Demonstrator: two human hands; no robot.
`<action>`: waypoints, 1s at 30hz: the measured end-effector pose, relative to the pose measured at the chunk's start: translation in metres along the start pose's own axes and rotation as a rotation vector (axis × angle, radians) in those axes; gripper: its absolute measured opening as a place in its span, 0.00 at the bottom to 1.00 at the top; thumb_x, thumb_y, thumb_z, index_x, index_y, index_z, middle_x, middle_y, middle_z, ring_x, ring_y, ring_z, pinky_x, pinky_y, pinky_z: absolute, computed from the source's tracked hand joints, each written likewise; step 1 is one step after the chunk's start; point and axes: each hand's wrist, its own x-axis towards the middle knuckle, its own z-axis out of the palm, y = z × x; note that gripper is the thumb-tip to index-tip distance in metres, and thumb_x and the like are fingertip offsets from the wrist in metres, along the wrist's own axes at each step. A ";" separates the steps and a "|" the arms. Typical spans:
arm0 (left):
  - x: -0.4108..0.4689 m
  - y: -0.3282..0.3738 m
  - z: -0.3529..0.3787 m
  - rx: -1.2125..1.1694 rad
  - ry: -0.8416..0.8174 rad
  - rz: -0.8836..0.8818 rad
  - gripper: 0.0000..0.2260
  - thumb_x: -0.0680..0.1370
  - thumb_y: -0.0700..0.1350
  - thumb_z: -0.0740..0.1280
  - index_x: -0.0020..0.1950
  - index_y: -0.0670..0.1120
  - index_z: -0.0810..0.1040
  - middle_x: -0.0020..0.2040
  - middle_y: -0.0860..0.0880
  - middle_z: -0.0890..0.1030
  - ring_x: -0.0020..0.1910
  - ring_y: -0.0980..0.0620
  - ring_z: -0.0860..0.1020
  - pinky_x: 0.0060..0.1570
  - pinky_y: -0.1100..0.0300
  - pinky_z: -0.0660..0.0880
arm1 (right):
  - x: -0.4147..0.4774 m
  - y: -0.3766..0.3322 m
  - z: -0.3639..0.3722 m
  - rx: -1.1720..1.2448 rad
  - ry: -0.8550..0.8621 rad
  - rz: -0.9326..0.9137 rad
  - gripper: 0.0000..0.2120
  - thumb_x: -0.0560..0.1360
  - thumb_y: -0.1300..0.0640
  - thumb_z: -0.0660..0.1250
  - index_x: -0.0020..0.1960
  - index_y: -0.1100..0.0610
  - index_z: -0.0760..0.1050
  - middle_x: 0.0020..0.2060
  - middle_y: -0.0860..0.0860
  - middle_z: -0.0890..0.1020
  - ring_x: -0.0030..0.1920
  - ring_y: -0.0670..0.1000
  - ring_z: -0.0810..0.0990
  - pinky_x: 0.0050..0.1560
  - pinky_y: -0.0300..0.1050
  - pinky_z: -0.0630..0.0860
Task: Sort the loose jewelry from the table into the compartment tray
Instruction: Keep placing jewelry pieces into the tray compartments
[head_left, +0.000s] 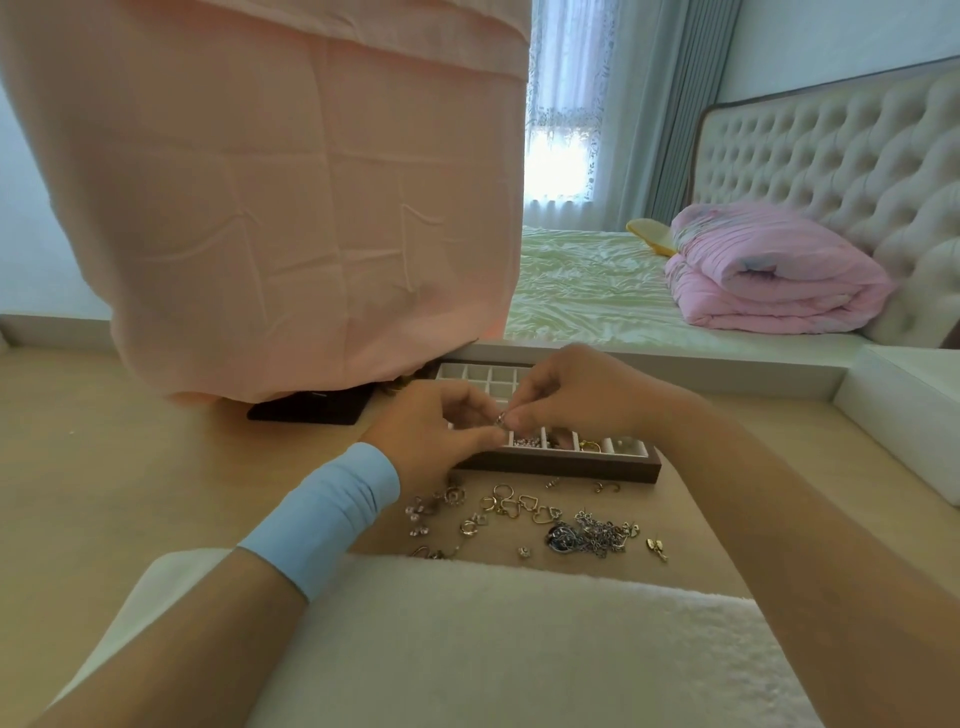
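Our left hand (441, 431) and right hand (566, 395) meet, fingertips pinched on one small ring (500, 419) above the compartment tray (566, 462) at the desk's far edge. Light, slippery; we judge: grip its band.

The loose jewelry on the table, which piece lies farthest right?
The small gold charm, alone right of the tangled silver chain; everything else lies further left.

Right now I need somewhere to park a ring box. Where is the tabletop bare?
Bare: the beige wooden tabletop left of the blue wristband, and right of the dark wooden compartment tray. Crowded: the strip between tray and white fluffy cushion, strewn with loose jewelry.
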 end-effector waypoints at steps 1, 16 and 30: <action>0.004 0.003 -0.001 -0.035 0.029 -0.008 0.05 0.70 0.49 0.77 0.43 0.55 0.82 0.38 0.58 0.84 0.41 0.62 0.81 0.49 0.61 0.76 | 0.002 0.002 -0.001 0.046 0.040 -0.002 0.06 0.74 0.49 0.76 0.45 0.51 0.85 0.36 0.49 0.87 0.30 0.47 0.79 0.38 0.40 0.77; 0.068 0.019 0.008 -0.331 0.062 -0.197 0.05 0.73 0.48 0.74 0.48 0.52 0.84 0.41 0.55 0.85 0.35 0.57 0.80 0.34 0.63 0.76 | 0.014 0.032 -0.010 0.355 0.406 0.034 0.07 0.78 0.51 0.72 0.50 0.53 0.86 0.41 0.45 0.88 0.29 0.49 0.80 0.31 0.31 0.73; 0.071 -0.013 0.026 0.155 -0.102 -0.087 0.03 0.74 0.47 0.73 0.44 0.56 0.85 0.39 0.59 0.82 0.37 0.63 0.77 0.45 0.63 0.74 | 0.035 0.050 0.005 -0.153 0.231 0.086 0.04 0.78 0.50 0.72 0.47 0.43 0.85 0.45 0.41 0.85 0.48 0.43 0.81 0.55 0.49 0.79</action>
